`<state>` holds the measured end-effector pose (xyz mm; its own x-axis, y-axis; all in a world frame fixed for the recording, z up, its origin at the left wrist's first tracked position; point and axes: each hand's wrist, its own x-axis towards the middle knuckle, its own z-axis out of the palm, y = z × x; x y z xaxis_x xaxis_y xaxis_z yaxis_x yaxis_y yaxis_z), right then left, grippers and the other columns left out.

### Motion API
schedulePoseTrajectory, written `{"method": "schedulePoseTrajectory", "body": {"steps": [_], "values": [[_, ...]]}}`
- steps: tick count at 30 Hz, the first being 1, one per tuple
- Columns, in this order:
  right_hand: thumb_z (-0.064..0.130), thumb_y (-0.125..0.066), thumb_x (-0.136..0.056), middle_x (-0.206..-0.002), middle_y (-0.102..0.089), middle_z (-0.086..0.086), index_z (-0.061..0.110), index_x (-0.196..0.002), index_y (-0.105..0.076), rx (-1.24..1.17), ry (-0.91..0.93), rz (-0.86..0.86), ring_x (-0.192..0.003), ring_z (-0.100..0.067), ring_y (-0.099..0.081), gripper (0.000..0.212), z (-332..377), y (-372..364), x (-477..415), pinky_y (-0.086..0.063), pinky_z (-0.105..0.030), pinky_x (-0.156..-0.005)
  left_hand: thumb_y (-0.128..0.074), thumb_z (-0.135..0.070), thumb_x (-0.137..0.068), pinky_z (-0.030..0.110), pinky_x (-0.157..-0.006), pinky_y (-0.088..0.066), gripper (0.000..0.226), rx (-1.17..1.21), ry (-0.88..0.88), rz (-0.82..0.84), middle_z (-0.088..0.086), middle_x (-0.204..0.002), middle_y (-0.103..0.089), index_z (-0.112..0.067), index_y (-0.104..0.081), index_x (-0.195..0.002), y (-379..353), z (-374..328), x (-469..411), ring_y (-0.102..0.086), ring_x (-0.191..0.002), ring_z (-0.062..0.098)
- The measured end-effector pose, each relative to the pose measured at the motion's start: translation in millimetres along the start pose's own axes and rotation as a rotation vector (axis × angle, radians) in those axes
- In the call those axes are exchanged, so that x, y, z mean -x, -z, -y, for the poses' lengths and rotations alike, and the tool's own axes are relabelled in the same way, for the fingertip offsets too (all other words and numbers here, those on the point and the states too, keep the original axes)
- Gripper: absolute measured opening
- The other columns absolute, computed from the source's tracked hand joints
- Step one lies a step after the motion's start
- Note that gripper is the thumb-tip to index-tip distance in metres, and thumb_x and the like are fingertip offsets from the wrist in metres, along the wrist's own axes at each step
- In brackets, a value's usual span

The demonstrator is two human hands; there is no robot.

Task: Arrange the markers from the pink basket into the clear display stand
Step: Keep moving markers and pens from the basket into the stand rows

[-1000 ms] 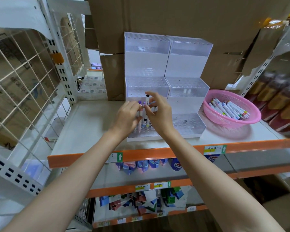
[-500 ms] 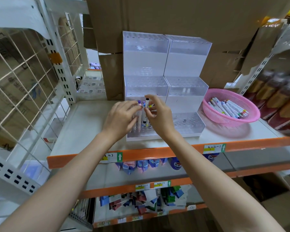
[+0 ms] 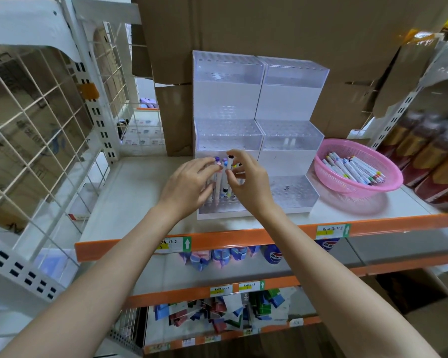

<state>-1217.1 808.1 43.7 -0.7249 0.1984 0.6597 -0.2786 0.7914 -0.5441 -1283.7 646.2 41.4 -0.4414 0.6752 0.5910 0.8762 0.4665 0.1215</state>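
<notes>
The clear display stand (image 3: 290,130) is two stepped units side by side on the white shelf. Both hands are at the lowest tier of the left unit. My left hand (image 3: 189,187) is curled around a bunch of upright markers (image 3: 219,177) with purple, pink and blue caps. Beside them, my right hand (image 3: 251,184) pinches a white marker with a black cap (image 3: 230,161) between thumb and forefinger. It stands upright, and its lower end is hidden among the others. The pink basket (image 3: 331,148) sits to the right of the stand with several markers (image 3: 354,169) lying in it.
Cardboard boxes (image 3: 243,27) rise behind the stand. A white wire grid panel (image 3: 36,130) closes the left side. Dark bottles (image 3: 429,161) stand at the right. The shelf's orange front edge (image 3: 217,241) runs below my wrists, with stocked shelves underneath.
My right hand has lowered the black-capped marker slightly among the others. My left hand has stayed on the bunch.
</notes>
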Motion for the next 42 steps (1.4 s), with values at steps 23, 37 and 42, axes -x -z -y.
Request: {"method": "schedulePoseTrajectory", "body": {"steps": [23,37,42], "values": [[0.011,-0.064,-0.088,-0.081,-0.063,-0.001,0.011,-0.108,-0.062,0.195,-0.016,0.145,-0.068,-0.026,-0.062,0.020,2,4,-1,-0.053,-0.042,-0.061,-0.071,-0.011,-0.078,0.037,-0.092,-0.047,0.045,-0.020,-0.043,-0.012,0.009,-0.124,-0.061,-0.012,-0.062,-0.123,4,3,0,-0.058,-0.113,0.027],[0.010,-0.064,-0.087,-0.084,-0.067,-0.008,0.004,-0.103,-0.058,0.244,-0.012,0.250,-0.073,-0.033,-0.062,0.018,-4,6,-4,-0.052,-0.045,-0.065,-0.068,-0.011,-0.079,0.037,-0.092,-0.045,0.041,-0.031,-0.039,-0.022,0.009,-0.122,-0.062,-0.014,-0.064,-0.120,5,6,2,-0.059,-0.110,0.027],[0.013,-0.065,-0.089,-0.086,-0.068,-0.003,0.009,-0.113,-0.056,0.204,-0.040,0.216,-0.069,-0.023,-0.061,0.026,-1,10,1,-0.052,-0.037,-0.064,-0.067,-0.012,-0.080,0.038,-0.094,-0.043,0.039,-0.052,-0.029,-0.025,0.007,-0.121,-0.062,-0.015,-0.064,-0.119,7,6,4,-0.058,-0.111,0.025]]}}
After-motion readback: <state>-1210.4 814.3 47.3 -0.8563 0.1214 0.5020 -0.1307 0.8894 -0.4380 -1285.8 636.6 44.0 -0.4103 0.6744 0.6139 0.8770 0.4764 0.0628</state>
